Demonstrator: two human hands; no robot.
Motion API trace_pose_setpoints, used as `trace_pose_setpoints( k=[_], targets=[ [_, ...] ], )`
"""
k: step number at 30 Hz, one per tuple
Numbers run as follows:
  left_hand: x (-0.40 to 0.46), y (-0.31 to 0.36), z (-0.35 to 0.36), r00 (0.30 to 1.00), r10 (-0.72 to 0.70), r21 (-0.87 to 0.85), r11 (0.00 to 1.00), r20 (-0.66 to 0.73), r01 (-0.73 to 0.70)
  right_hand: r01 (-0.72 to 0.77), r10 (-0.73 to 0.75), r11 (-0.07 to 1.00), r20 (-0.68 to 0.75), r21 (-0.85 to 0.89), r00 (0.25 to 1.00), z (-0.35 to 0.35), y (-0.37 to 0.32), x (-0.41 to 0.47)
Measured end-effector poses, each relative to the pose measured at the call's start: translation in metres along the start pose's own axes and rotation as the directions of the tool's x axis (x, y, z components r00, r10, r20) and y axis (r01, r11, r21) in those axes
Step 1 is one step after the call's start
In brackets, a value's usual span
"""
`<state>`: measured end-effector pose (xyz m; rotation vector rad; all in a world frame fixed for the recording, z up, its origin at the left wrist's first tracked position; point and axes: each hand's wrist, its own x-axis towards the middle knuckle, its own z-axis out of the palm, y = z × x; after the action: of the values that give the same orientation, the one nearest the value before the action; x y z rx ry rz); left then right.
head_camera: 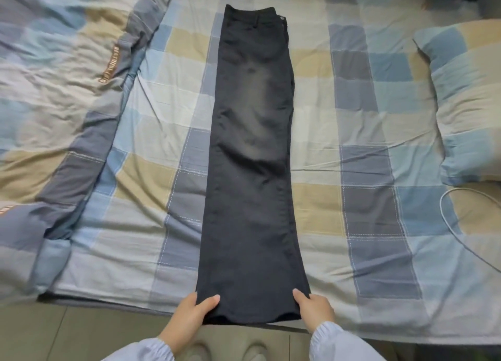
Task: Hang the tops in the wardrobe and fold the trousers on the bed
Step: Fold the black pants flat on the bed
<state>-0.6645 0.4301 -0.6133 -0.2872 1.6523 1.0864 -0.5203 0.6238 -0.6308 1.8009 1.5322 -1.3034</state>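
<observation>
Both hands — left hand (189,316), right hand (314,310) — pinch the trousers' (252,144) hem on the bed (379,144).

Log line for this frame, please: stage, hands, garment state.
stage: trouser fold, mid | left hand: grips hem corner | right hand: grips other corner | black trousers: legs stacked, flat lengthwise on bed

Bare sheet (339,144) flanks trousers (252,157); duvet (62,89) left, pillow (466,103) right.
</observation>
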Motion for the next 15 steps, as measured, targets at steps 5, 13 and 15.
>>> trace_pose_setpoints(
  k=[5, 13, 15],
  targets=[
    [-0.013, 0.001, -0.003, 0.936, 0.251, 0.095, 0.967, -0.245, -0.234, 0.180, -0.127, 0.956, -0.228, 0.232, 0.965, -0.004, 0.002, -0.028],
    [0.019, -0.029, -0.005, 0.912, -0.049, 0.235, 0.959, -0.407, 0.156, -0.102, 0.102, 0.995, 0.010, -0.009, 0.995, 0.033, 0.029, -0.001],
    [0.023, -0.032, -0.015, 0.927, -0.018, 0.316, 0.938, -0.374, 0.145, -0.109, 0.108, 0.988, -0.008, -0.109, 0.994, 0.030, 0.022, -0.001]
  ],
)
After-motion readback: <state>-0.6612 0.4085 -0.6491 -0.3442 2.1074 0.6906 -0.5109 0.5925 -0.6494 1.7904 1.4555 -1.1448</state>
